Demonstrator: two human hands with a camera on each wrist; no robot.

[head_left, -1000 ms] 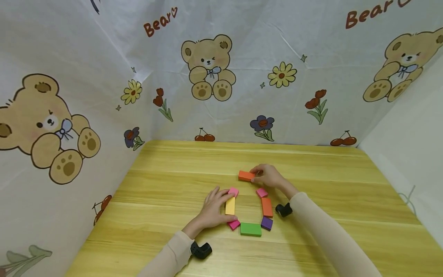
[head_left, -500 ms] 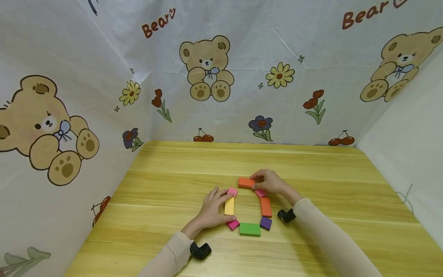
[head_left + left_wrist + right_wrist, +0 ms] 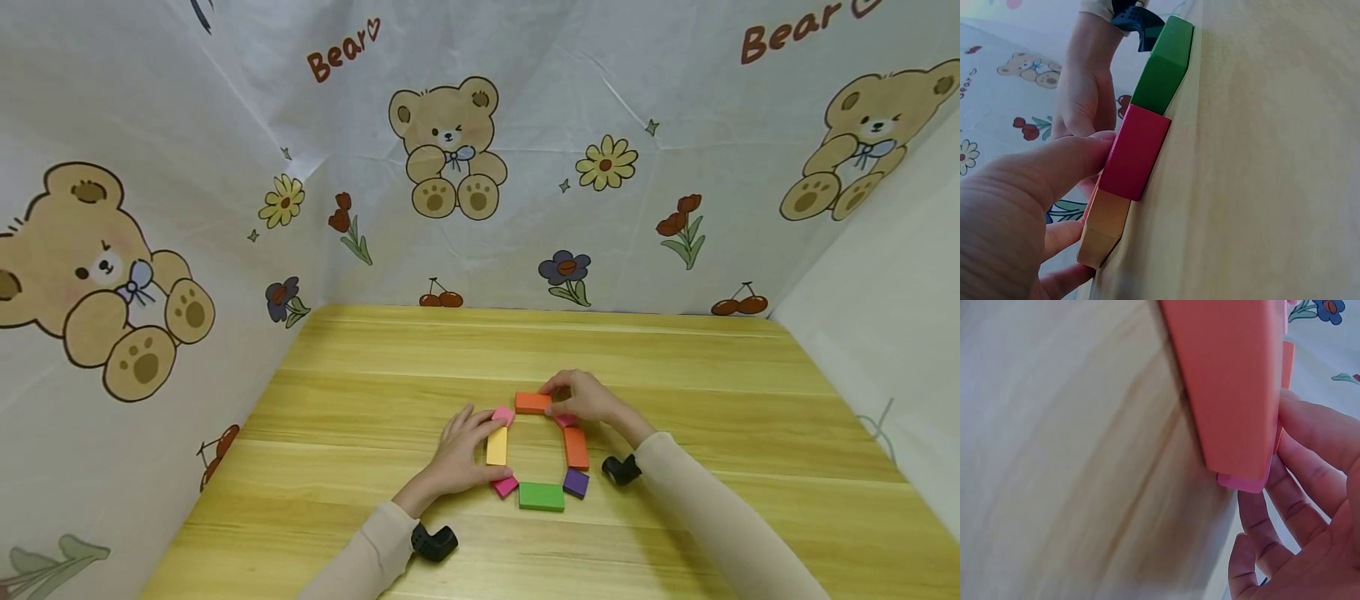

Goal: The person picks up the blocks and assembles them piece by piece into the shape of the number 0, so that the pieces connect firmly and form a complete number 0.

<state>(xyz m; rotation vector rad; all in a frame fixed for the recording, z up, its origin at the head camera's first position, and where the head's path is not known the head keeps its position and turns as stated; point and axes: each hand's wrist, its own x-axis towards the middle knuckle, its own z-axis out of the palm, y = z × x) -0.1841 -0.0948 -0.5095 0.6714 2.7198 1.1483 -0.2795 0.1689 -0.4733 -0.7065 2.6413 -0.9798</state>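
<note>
Colourful toy blocks form a ring on the table. My right hand [image 3: 588, 397] pinches the right end of an orange block [image 3: 529, 403] at the far side, beside a pink block [image 3: 566, 422] partly under the fingers. My left hand [image 3: 459, 454] spans the yellow block [image 3: 497, 447]. Its thumb touches the magenta block [image 3: 1138, 150], and its index finger rests on the far-left pink block [image 3: 504, 414]. A green block [image 3: 542, 497] lies at the near side, with a purple block [image 3: 576, 482] and a second orange block [image 3: 576, 448] on the right.
The wood-grain table [image 3: 360, 400] extends around the ring. A bear-printed cloth [image 3: 525, 108] hangs behind and to the left. Black wrist devices sit by the left cuff [image 3: 390, 533] and right cuff [image 3: 651, 454].
My right hand has drawn the orange block nearer, from beyond the ring to its far side between the two pink blocks. My left hand keeps its place.
</note>
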